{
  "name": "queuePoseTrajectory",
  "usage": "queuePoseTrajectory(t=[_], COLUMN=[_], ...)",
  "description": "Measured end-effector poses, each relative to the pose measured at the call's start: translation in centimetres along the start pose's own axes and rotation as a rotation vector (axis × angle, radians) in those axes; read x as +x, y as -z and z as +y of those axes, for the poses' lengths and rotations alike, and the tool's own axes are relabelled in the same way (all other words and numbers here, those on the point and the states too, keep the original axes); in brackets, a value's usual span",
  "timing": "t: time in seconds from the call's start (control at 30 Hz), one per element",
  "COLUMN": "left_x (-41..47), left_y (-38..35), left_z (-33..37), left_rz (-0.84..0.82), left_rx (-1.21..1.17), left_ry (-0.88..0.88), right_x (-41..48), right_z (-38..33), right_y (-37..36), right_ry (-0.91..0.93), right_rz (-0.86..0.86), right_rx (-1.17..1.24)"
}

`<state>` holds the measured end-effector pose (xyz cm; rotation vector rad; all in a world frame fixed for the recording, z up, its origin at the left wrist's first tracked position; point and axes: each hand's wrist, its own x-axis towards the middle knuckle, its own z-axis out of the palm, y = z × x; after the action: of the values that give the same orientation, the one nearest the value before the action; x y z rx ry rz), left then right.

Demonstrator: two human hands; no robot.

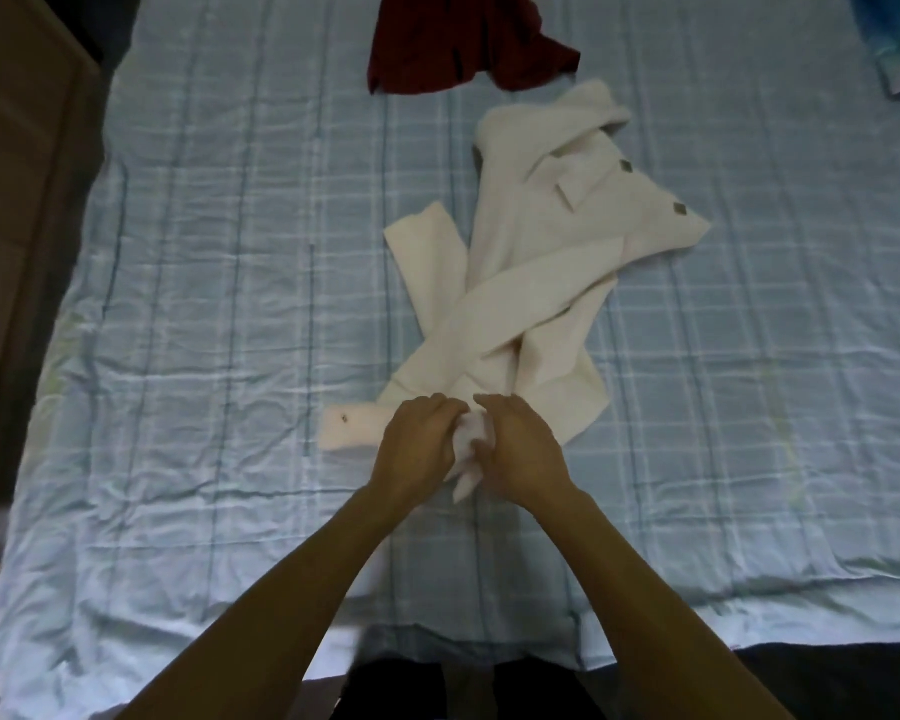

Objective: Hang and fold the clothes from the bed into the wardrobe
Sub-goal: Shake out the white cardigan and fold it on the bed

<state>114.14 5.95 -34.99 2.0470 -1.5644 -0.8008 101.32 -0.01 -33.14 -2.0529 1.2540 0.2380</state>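
Observation:
A cream jacket (536,241) with dark buttons lies crumpled in the middle of the bed, its sleeves crossed over each other. At its near end, my left hand (417,444) and my right hand (520,449) sit close together, both gripping a bunched bit of the jacket's cream fabric between them. One cuff with a small button sticks out to the left of my left hand. A dark red garment (463,39) lies at the far edge of the bed, beyond the jacket.
The bed is covered with a light blue checked sheet (204,304). A blue item (894,39) lies at the far right corner. A brown wooden panel (17,174) stands along the left side. Dark floor shows at the bottom right.

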Motion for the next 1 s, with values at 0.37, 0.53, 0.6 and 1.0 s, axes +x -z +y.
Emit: queuePoseTrajectory(t=[0.37, 0.53, 0.6, 1.0], left_x=[2.1, 3.5, 4.2, 6.3], left_y=[3.5, 6.5, 8.1, 13.2], left_z=[4.5, 6.5, 7.8, 15.1], left_rz=[0.060, 0.056, 0.026, 0.282], left_rx=[0.197, 0.166, 0.180, 0.240], left_ry=[-0.198, -0.151, -0.159, -0.215], right_x=[-0.5, -1.4, -1.8, -5.0], right_z=[1.5, 0.0, -0.7, -5.0], right_y=[6.2, 12.2, 14.6, 23.3], right_ry=[0.061, 0.160, 0.163, 0.254], right_rz=[0.080, 0.183, 0.233, 0.471], right_rx=[-0.011, -0.003, 0.009, -0.015])
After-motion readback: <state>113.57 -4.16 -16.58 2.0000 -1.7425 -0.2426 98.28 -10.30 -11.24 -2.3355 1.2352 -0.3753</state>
